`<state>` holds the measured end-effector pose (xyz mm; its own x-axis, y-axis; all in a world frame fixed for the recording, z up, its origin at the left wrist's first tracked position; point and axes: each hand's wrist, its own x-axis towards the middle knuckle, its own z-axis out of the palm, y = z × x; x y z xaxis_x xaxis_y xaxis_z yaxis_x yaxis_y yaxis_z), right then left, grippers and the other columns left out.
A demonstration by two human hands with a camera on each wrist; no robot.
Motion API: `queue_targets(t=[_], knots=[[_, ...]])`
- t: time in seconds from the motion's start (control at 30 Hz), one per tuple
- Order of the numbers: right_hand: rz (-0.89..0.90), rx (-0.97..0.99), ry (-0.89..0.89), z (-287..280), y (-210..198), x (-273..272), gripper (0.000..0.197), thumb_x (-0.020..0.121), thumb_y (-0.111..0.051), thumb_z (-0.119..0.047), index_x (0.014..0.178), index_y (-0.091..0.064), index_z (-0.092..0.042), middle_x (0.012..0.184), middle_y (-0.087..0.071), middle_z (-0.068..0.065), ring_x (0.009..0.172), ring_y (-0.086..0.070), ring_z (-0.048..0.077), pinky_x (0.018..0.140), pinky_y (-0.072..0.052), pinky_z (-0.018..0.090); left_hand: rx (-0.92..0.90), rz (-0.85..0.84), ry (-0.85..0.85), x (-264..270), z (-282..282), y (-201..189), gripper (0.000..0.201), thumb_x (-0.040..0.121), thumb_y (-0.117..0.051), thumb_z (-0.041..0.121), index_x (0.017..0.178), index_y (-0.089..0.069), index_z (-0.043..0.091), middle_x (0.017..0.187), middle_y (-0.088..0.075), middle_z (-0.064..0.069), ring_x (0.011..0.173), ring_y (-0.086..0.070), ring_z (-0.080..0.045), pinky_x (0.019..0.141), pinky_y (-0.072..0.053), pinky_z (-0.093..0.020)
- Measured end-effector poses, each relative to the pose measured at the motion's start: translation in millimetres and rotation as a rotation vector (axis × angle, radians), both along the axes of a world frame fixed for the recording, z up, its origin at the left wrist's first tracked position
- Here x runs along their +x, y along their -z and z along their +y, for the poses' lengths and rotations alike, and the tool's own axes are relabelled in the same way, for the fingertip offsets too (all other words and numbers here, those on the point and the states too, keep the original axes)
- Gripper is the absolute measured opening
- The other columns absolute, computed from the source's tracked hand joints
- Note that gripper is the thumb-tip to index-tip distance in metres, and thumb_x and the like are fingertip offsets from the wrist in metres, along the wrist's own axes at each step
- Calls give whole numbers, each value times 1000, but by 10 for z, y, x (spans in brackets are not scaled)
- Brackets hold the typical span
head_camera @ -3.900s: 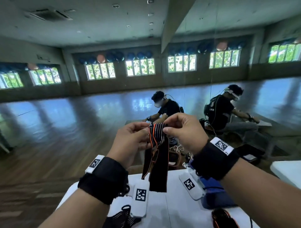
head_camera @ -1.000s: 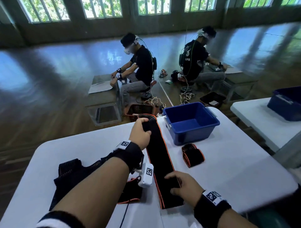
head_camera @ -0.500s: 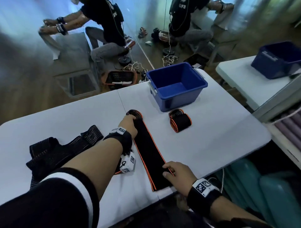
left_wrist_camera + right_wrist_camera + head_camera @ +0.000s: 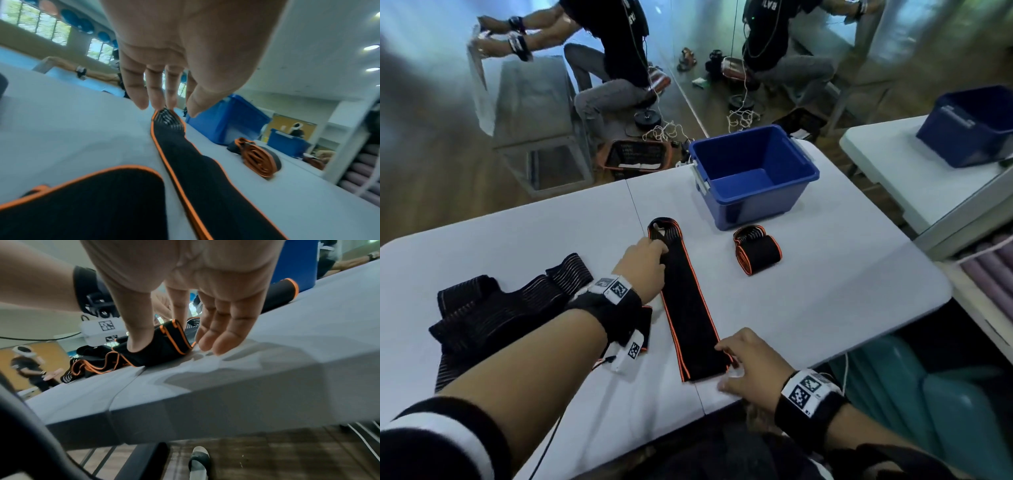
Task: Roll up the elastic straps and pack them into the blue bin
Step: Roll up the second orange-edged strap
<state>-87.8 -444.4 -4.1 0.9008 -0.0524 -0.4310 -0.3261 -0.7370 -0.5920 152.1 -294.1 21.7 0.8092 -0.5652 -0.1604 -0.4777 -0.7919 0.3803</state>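
A black strap with orange edges [image 4: 688, 308] lies flat and stretched out on the white table [image 4: 825, 308], running from the near edge toward the blue bin [image 4: 753, 171]. My left hand [image 4: 659, 248] rests its straight fingers on the strap's far, striped end [image 4: 167, 117]. My right hand [image 4: 722, 363] is at the near end; its thumb [image 4: 137, 337] presses the strap [image 4: 162, 344] down while the other fingers lie straight on the table. A rolled strap [image 4: 756, 253] sits on the table in front of the bin, which holds nothing I can see.
A heap of unrolled black straps [image 4: 493, 318] lies left of my left arm. The table's near edge runs just under my right hand. Another table with a second blue bin [image 4: 976, 126] stands to the right. People sit on the floor beyond.
The strap I held up in the air with both hands now lies flat on the table. Over the last half second both hands have stayed at its two ends.
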Motion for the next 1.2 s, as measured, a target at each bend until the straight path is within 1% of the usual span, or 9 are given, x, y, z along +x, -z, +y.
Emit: queue_targets(t=[0.1,0.2,0.3,0.37,0.53,0.73,0.97,1.07,1.2], knots=[[-50,-63,-97,5,-15,37,55,89,-67,-25,140,-47,-29,129,-43,-9,112,-51,9,98,-39,16,-15,83,165,-486,202,-112,38,90,-54,7,126,-60,20,119,-60,-1,109,-60,-23,97,-49,-37],[-91,-88,-170,34,-1,64,52,92,-63,-16,140,-47,-25,132,-43,-6,105,-50,8,93,-34,13,-21,157,253,-1032,401,-92,48,85,-53,4,130,-59,21,123,-58,3,113,-58,-17,100,-47,-33],[-124,-84,-206,54,44,72,51,90,-61,-11,139,-49,-22,132,-44,-4,115,-50,13,98,-38,17,-24,205,208,-1388,515,64,55,83,-58,5,135,-56,21,133,-52,5,124,-52,-14,107,-39,-23],[-147,-78,-229,59,72,79,50,89,-59,-7,137,-51,-19,131,-46,0,119,-49,18,102,-40,24,5,220,157,-1502,559,191,60,81,-65,8,139,-53,19,136,-50,4,126,-50,-15,102,-32,-14],[-236,-42,-238,47,100,77,47,85,-57,1,130,-58,-13,126,-53,5,115,-52,23,100,-44,29,-42,210,22,-1667,580,381,60,74,-76,12,132,-60,15,128,-57,0,119,-55,-19,100,-39,-18],[-262,-18,-217,43,137,98,39,86,-60,1,122,-65,-12,120,-59,4,111,-58,22,101,-46,31,-75,123,-19,-1773,537,428,42,79,-79,23,119,-72,10,128,-60,-5,118,-57,-25,102,-44,-29],[-215,-9,-187,17,126,143,31,91,-65,-15,120,-70,-24,113,-66,3,105,-61,20,97,-45,29,-137,121,-93,-1815,536,443,27,86,-73,32,109,-76,18,116,-64,-1,102,-63,-18,90,-47,-26],[-163,39,-28,13,92,190,30,92,-66,-22,122,-65,-24,106,-69,2,99,-63,19,92,-48,30,-202,157,-235,-1780,500,396,27,88,-70,35,113,-69,25,103,-67,4,95,-63,-15,84,-48,-29],[-104,57,128,35,99,298,35,93,-66,-27,125,-51,-22,85,-64,-1,79,-61,15,73,-48,28,-233,224,-383,-1697,422,364,38,89,-71,37,121,-55,27,89,-65,11,86,-62,-10,76,-43,-25]])
